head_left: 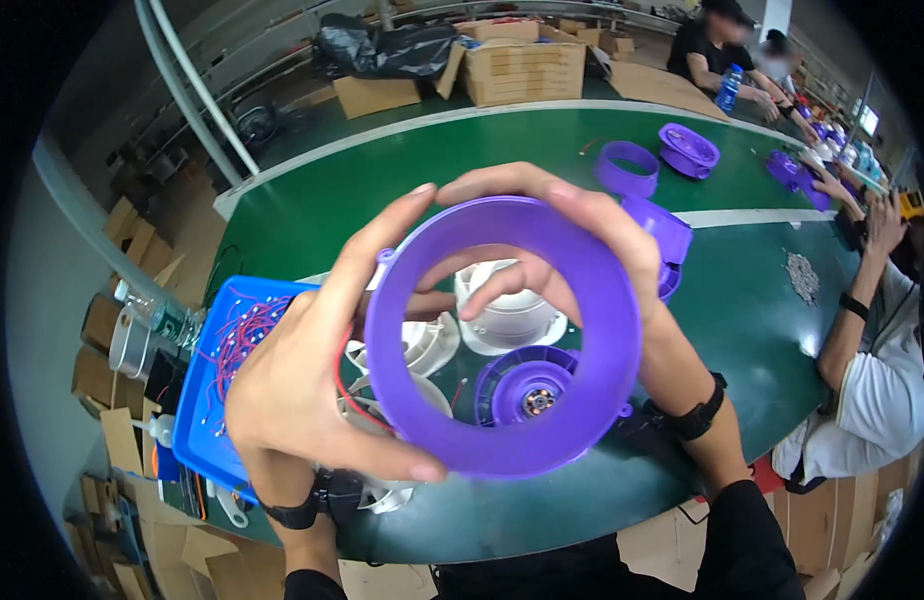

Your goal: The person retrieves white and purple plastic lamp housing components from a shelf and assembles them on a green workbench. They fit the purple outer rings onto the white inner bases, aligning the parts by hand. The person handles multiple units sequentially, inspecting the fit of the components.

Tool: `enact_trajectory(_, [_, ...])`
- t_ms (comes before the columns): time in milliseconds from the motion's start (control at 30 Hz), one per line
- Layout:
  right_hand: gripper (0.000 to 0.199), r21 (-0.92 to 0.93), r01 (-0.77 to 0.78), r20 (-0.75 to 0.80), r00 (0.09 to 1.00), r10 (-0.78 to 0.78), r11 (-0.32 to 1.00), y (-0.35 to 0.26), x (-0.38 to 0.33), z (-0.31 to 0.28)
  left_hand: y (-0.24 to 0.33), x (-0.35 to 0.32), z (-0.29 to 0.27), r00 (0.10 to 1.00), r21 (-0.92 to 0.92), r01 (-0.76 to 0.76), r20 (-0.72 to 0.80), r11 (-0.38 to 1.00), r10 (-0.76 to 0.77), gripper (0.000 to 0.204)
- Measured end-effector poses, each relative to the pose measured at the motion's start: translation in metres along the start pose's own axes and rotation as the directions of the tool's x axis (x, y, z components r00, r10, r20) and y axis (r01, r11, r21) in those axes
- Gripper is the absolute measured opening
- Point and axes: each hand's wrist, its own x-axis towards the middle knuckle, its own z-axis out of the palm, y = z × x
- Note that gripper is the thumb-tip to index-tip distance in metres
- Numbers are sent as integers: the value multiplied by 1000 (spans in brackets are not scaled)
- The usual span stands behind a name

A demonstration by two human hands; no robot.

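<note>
As the left hand [287, 380] and the right hand [617, 230] are gripping it, a purple ring [502, 450] is hovering over the green bench [747, 330]

Both hands are holding the purple ring, half open and curving to its width. The left hand is wrapping the rim from 11 down to 7 o'clock; the right hand is arching over it from 12 to about 2, some of its fingers showing through the hole. The opening is facing the camera. Small lugs are projecting at 10 and 4 o'clock. A red wire [343, 370] is running between the left palm and the rim.

Through the hole: a white housing [512, 312] is standing near 12 o'clock, and a round purple housing [517, 390] with a coil-like centre is lying near 5. More white parts [437, 345] are resting toward 8, partly hidden.

Around the ring: a blue tray [194, 425] is holding tangled red wires [244, 340] at 9 o'clock. A purple collar [622, 183] and a purple bowl-like part [690, 148] are lying between 1 and 2; another purple piece [664, 232] is sitting closer, at 2. A pile of small pale bits [802, 277] is lying just short of 3. Out at 3, a co-worker in a white sleeve [887, 390] is sitting at the bench. Well beyond, a cardboard box [525, 75] is standing at 12.
</note>
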Motion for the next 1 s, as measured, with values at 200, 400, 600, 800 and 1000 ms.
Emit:
enact_trajectory(200, [62,34,-1,14,1000,0,999,9,1,-9,3,2,-2,999,78,39,9,996,-40,157])
enact_trajectory(400, [64,11,-16,-3,1000,16,1000,2,-1,-5,9,-1,3,967,-72,228,-103,971,-234,153])
enact_trajectory(600, [64,-40,-11,-13,1000,10,999,-2,-4,7,3,-4,-3,986,-73,140,-84,987,-146,109])
enact_trajectory(800, [60,-118,33,30,999,-30,992,1,-13,16,2,0,-7,999,-7,-34,-24,999,34,65])
enact_trajectory(1000, [55,-112,105,-29,994,-109,988,6,-10,19,5,-2,-6,984,108,-14,-174,994,33,39])
